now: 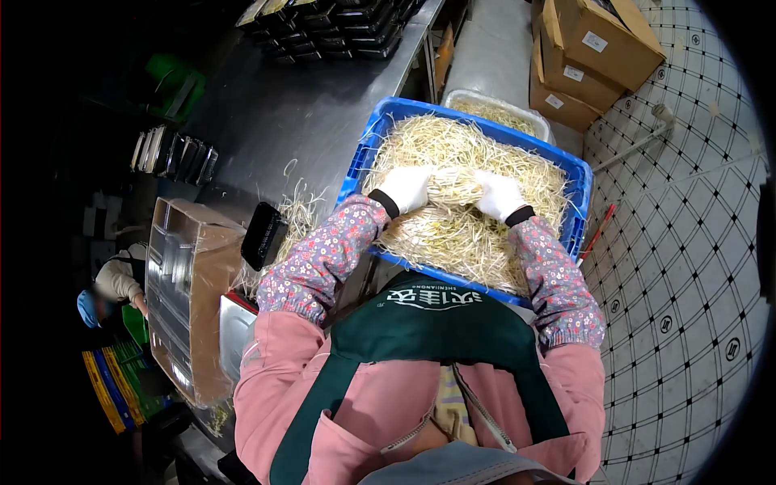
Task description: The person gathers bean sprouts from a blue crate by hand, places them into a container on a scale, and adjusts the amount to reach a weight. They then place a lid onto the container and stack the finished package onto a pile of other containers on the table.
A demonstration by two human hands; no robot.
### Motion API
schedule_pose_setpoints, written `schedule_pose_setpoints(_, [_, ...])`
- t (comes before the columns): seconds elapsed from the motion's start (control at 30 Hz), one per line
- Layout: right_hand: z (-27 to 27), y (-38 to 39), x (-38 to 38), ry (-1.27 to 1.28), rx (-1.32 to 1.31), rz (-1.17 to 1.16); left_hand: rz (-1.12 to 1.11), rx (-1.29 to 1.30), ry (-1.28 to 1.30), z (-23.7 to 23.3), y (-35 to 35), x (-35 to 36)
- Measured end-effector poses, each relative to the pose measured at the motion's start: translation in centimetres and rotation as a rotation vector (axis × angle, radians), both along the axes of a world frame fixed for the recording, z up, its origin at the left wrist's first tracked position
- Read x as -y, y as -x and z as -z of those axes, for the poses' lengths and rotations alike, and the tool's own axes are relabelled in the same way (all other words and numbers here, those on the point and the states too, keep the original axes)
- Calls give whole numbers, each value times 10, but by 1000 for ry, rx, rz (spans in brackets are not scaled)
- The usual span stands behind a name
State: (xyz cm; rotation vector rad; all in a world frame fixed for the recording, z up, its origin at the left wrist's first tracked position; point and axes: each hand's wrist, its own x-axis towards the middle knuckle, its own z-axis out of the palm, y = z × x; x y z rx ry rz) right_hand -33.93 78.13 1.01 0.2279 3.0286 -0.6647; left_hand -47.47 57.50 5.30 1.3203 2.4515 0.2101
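Observation:
A blue crate [584,174] full of pale bean sprouts [461,250] stands in front of my body. My left hand [406,189], in a white glove, is closed on the left end of a bunch of sprouts [453,184]. The right end of that bunch is in my right hand [499,196], also gloved and closed. Both hands are over the middle of the crate. An empty black tray [263,235] lies to the left, beside loose sprouts [299,212].
Black packs [339,32] are stacked on the metal table [283,105]. A box [206,267] with clear lids stands left. Behind the crate is a white tub [533,121]; cardboard boxes [590,65] are at back right. Another person [121,279] is at far left.

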Motion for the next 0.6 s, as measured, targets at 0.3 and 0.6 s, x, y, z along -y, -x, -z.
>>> schedule_pose_setpoints(0.3, [-57,-18,-73,150,-57,236,202,-165,-243,15,7,48])
schedule_pose_setpoints(0.6, [-9,78,4,401,149,-146,-35,157,-255,-15,18,74])
